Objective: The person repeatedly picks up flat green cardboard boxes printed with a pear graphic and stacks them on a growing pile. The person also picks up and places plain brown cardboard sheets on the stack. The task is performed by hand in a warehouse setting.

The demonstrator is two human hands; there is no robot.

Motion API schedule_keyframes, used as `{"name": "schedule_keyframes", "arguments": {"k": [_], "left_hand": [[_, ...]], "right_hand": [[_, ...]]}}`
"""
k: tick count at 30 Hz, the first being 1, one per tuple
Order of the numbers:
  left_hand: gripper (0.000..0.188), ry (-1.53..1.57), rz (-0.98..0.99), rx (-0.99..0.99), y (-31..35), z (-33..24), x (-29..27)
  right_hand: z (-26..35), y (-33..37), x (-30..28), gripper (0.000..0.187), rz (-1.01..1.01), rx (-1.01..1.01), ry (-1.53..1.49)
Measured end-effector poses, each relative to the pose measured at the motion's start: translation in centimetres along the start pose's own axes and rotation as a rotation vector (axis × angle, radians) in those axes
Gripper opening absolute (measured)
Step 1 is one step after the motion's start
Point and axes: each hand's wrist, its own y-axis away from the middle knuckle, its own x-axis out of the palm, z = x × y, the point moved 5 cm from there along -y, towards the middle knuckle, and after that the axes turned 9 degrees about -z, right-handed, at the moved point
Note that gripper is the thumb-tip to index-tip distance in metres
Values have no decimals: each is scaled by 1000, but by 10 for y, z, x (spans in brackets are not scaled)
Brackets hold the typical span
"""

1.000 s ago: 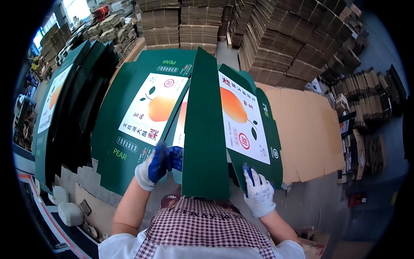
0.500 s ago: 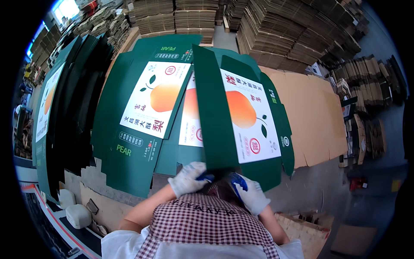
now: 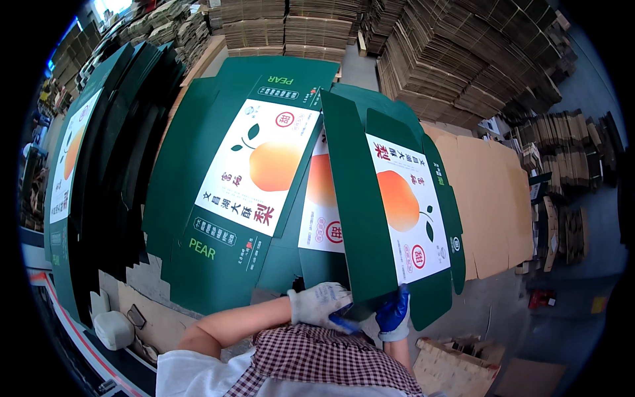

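Observation:
In front of me a green carton blank [image 3: 413,205] with a printed pear stands partly folded, one long side panel [image 3: 350,212] raised upright. My left hand [image 3: 324,306], in a white glove with blue coating, is closed at the near left corner of this carton, its fingertips partly hidden. My right hand [image 3: 395,314], gloved alike, grips the carton's near edge, blue thumb and fingers around it. Flat under and left of it lie more green printed carton blanks [image 3: 169,178], and part of another pear print shows between them.
A stack of green blanks [image 3: 126,152] stands on edge at the left. Plain brown cardboard [image 3: 496,198] lies to the right. Tall piles of flattened cartons [image 3: 436,59] rise behind. White jugs [image 3: 114,329] are at the lower left, a wooden box [image 3: 456,367] at the lower right.
The whole view has shifted, with the scene now further right. Both hands stay at the carton's near end; my right hand has turned and moved closer against its edge.

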Motion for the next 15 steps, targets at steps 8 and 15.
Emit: {"name": "schedule_keyframes", "arguments": {"k": [8,15], "left_hand": [[76,-661,-221,-654,17,132,-96],[67,-890,-234,-966,-1,196,-97]], "right_hand": [[0,-3,11,40,-37,-4,-93],[5,-7,32,38,-19,40,-112]]}}
